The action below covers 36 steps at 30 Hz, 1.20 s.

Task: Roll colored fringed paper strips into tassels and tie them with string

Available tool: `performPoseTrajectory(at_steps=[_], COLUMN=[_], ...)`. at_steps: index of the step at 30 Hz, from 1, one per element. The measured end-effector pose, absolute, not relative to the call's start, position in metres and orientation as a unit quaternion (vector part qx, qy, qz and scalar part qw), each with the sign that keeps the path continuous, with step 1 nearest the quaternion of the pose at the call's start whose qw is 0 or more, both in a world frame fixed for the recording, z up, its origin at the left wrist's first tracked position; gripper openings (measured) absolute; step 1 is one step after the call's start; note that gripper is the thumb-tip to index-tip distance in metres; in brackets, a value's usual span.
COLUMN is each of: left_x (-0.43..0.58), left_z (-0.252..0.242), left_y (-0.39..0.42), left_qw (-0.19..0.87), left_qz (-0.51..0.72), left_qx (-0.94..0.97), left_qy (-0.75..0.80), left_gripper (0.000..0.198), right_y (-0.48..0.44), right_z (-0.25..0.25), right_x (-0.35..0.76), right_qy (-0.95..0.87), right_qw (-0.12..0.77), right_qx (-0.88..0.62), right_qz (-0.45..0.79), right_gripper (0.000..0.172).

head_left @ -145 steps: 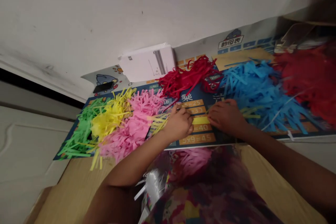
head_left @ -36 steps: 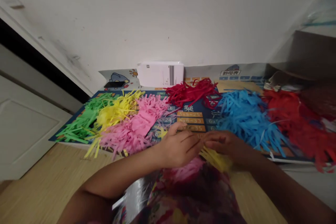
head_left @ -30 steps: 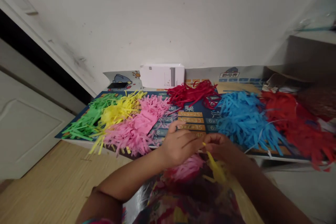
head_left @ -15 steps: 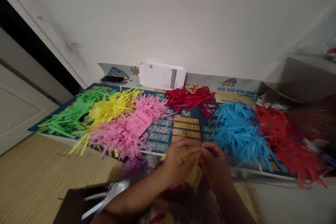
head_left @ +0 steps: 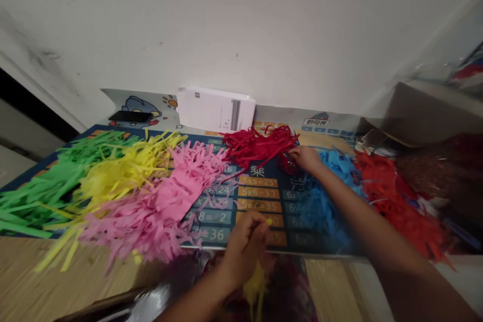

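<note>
Held in the left hand (head_left: 245, 246), a yellow paper tassel (head_left: 255, 284) hangs at the printed mat's (head_left: 222, 219) near edge, seen from my remote post. The right hand (head_left: 307, 158) has its fingertips together beside red strips (head_left: 260, 143) toward the mat's far side (gripping one or not, I cannot tell). Pink fringe (head_left: 169, 201) covers the mat's left; blue fringe (head_left: 320, 209), its right.

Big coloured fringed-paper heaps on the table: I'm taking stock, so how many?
6. Left: green paper heap, yellow paper heap, pink paper heap. Back centre: crimson paper heap. Right: blue paper heap, red paper heap. Others may be hidden.
</note>
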<state>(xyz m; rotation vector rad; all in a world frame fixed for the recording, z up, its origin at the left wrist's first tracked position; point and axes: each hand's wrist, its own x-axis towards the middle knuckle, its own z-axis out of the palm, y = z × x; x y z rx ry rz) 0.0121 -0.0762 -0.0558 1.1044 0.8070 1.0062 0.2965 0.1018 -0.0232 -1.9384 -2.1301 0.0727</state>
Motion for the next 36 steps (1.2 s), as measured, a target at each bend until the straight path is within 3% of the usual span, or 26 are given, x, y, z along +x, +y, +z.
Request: performPoseTrajectory(at_steps=[2,5,9,14,16,22,28,36], left_x=[0.012,0.010,0.005,-0.003,-0.002,0.008,0.015,0.020], left_z=[-0.062,-0.063,-0.052,-0.047,-0.047,-0.044,-0.043,-0.044], left_y=[-0.076,-0.073,-0.063,-0.055,-0.057,-0.071,-0.081,-0.082], left_qw=[0.631,0.610,0.649,0.659,0.673,0.703,0.663,0.442], left_qz=[0.456,0.460,0.438,0.427,0.437,0.438,0.424,0.448], left_qx=[0.505,0.519,0.485,0.462,0.440,0.428,0.493,0.673], left_qy=[0.372,0.384,0.390,0.412,0.404,0.362,0.371,0.388], left_gripper=[0.039,0.039,0.044,0.046,0.047,0.047,0.040,0.015], right_y=[0.123,0.132,0.125,0.046,-0.006,-0.098,-0.108,-0.116], right_z=[-0.033,-0.044,-0.030,0.008,0.009,-0.049,-0.079,-0.072], right_x=[0.296,0.288,0.284,0.258,0.235,0.184,0.178,0.166], right_qy=[-0.739,-0.728,-0.697,-0.695,-0.712,-0.551,-0.420,-0.330], right_qw=[0.085,0.047,0.069,0.188,0.331,0.545,0.629,0.668], right_qx=[-0.667,-0.682,-0.711,-0.692,-0.599,-0.519,-0.532,-0.549], right_qz=[0.039,0.051,0.054,0.058,0.160,0.361,0.381,0.378], right_gripper=[0.012,0.023,0.018,0.020,0.016,0.003,0.004,0.015])
